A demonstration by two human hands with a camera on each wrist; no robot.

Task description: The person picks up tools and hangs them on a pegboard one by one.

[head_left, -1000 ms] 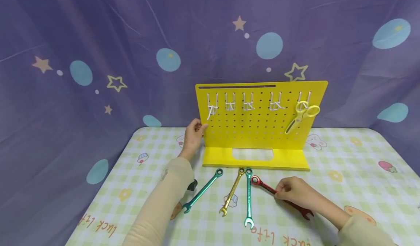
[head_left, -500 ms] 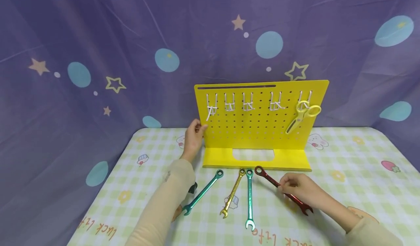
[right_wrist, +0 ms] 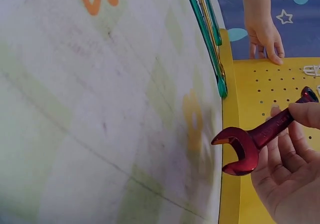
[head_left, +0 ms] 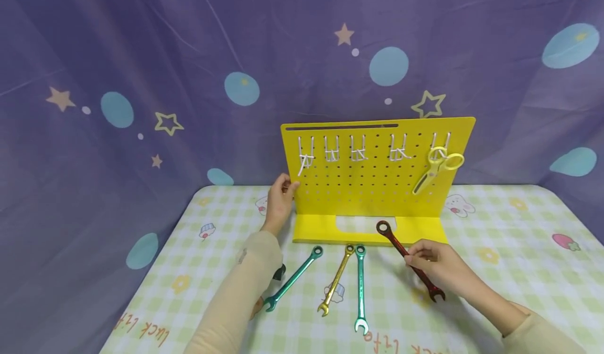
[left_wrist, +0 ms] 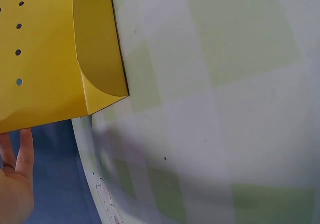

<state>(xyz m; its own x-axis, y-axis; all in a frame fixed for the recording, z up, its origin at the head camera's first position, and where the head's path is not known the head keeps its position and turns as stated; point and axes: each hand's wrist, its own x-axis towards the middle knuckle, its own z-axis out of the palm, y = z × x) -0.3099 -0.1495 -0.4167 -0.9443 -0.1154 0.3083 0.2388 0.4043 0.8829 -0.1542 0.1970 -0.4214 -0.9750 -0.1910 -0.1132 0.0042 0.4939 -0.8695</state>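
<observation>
Red wrench (head_left: 398, 246) is in the right hand (head_left: 439, 264), raised above the table and near the front of the pegboard. Largest is the purple curtain (head_left: 302, 39) behind; before it stands the table (head_left: 519, 270) with a checkered cloth. On this cloth stands the yellow pegboard (head_left: 373, 207); the left hand (head_left: 280, 203) holds its left edge, thumb in front.

The long axis of the red wrench runs diagonally: its ring end points forward and left, towards the pegboard, and in the head view covers a part of its base. The forked end points back and right, towards the person. The right hand pinches the shank narrowly between thumb and fingers, about at its middle, so both ends stick out free of the grip. The palm lies to the right of the shank.

Left of this grip, three wrenches lie on the cloth, all with the ring end near the board: a left green wrench (head_left: 292, 278), slanted; a right green wrench (head_left: 361, 288), nearly straight; between them a smaller gold wrench (head_left: 336, 280). Yellow scissors (head_left: 436, 169) hang at the right of the board. Smallest are the white hooks (head_left: 332, 152) in its upper part.
</observation>
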